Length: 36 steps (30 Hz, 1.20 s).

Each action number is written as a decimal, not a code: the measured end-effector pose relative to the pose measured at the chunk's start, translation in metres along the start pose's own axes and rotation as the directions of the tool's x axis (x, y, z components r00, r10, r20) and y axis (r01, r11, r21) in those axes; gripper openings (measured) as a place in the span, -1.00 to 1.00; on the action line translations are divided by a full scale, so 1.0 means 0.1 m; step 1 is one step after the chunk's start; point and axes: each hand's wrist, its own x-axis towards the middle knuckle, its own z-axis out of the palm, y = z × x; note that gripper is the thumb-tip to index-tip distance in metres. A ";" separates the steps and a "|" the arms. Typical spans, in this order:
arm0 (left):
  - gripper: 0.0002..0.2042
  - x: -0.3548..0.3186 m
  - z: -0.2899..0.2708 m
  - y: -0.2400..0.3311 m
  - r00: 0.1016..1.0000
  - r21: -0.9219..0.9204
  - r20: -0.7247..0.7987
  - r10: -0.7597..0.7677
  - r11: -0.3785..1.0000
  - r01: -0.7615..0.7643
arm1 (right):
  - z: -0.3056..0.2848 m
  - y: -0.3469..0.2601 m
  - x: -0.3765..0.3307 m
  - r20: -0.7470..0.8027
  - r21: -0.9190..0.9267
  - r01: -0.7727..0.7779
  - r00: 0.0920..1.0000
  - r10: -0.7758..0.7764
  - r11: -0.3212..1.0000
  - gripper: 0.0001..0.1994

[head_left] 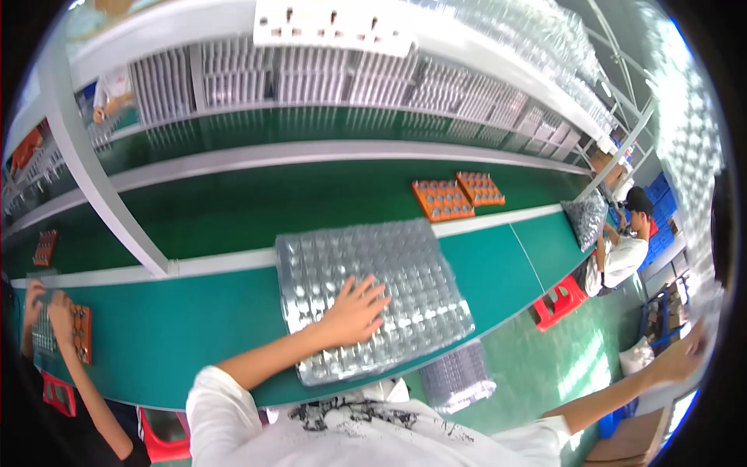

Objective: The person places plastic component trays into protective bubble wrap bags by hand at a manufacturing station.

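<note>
My left hand [355,313] lies flat on a clear plastic blister tray [381,257] with rows of moulded pockets, fingers spread and holding nothing. The tray rests on the green worktop in front of me, its near edge by my shirt. Whether several trays are nested there I cannot tell. Far out to the right, my right arm is stretched away from the bench. My right hand [682,356] is blurred near the picture's rim, beside tall stacked clear plastic trays [689,124]; its fingers are too smeared to read.
Two orange fixture blocks [443,200] with round parts sit on the green conveyor belt [311,187] beyond a white rail. At left, a co-worker's hands [58,315] hold a clear tray. Another person [622,249] sits at right near a red stool [560,303]. Trays [459,377] stand below the bench.
</note>
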 end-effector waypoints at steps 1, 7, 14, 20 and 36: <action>-0.54 0.04 -0.02 -0.01 1.000 -0.027 0.016 -0.019 0.999 0.020 | -0.25 -0.13 -0.24 -0.013 -0.089 0.057 0.998 -0.058 0.994 -0.41; -0.41 0.25 -0.40 0.04 0.993 -0.916 0.074 -0.088 0.389 0.102 | -1.19 -0.93 -1.60 0.683 0.453 0.135 0.582 -0.440 0.881 -0.63; -0.43 -0.06 -0.83 -0.75 0.442 -0.969 -0.248 -0.862 0.231 -0.091 | -1.53 -2.28 -2.72 0.457 0.766 -0.355 -0.286 -0.842 0.536 -0.35; -0.52 -0.85 -0.95 -0.71 0.420 -0.827 -0.362 -0.832 0.495 0.267 | -1.59 -2.63 -3.07 0.135 0.648 -0.718 -0.220 -0.966 0.254 -0.47; -0.16 -0.80 -0.44 0.27 0.576 -0.493 -0.209 -0.790 0.594 0.636 | 0.53 -1.54 -3.89 0.809 0.461 -0.293 -0.249 -0.532 0.838 -0.68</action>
